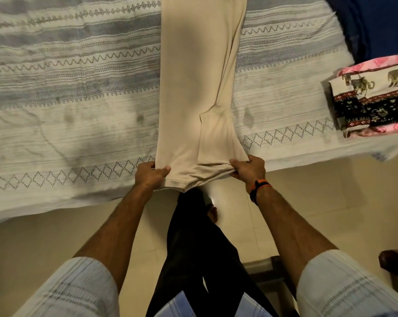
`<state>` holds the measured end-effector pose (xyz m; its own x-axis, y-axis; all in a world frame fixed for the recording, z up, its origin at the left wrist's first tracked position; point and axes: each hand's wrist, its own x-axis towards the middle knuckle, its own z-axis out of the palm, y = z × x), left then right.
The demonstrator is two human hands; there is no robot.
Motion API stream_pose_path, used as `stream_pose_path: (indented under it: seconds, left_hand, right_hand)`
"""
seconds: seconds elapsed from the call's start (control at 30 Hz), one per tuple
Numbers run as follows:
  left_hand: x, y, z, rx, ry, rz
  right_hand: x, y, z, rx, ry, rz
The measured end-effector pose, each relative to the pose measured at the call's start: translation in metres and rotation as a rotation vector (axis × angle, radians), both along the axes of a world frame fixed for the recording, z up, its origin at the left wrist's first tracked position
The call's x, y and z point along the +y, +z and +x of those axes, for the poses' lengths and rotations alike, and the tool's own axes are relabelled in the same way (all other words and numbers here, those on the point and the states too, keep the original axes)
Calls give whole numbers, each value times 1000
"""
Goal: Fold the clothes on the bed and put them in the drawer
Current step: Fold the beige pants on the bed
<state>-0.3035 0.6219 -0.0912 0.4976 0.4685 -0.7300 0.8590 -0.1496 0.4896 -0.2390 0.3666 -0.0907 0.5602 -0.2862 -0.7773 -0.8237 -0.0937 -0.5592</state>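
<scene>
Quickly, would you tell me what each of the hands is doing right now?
Left hand: grips the near edge of the beige garment.
Right hand: grips the same edge at the other corner.

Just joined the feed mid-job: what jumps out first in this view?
A long beige garment lies stretched down the middle of the patterned bedsheet, with the left hand and right hand each gripping a corner of its near edge at the bed's edge. At the far right, a folded stack of elephant-print cloth sits near the bed's corner.
</scene>
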Motion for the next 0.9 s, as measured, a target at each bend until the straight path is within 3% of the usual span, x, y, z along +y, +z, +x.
stream_pose_path:
  seconds: [0.17, 0.43, 0.67, 0.9]
  left_hand:
    - [-1, -2, -2, 15, 62, -53]
    - [8, 67, 47, -19, 422, -457]
    - [24, 100, 148, -154, 566, -547]
    - [39, 78, 254, -142, 613, -628]
  right_hand:
    - [-1, -2, -1, 21, -43, 55]
    - [11, 60, 53, -28, -210, 262]
    - [37, 96, 143, -94, -313, 303]
    - [58, 73, 236, -23, -354, 219]
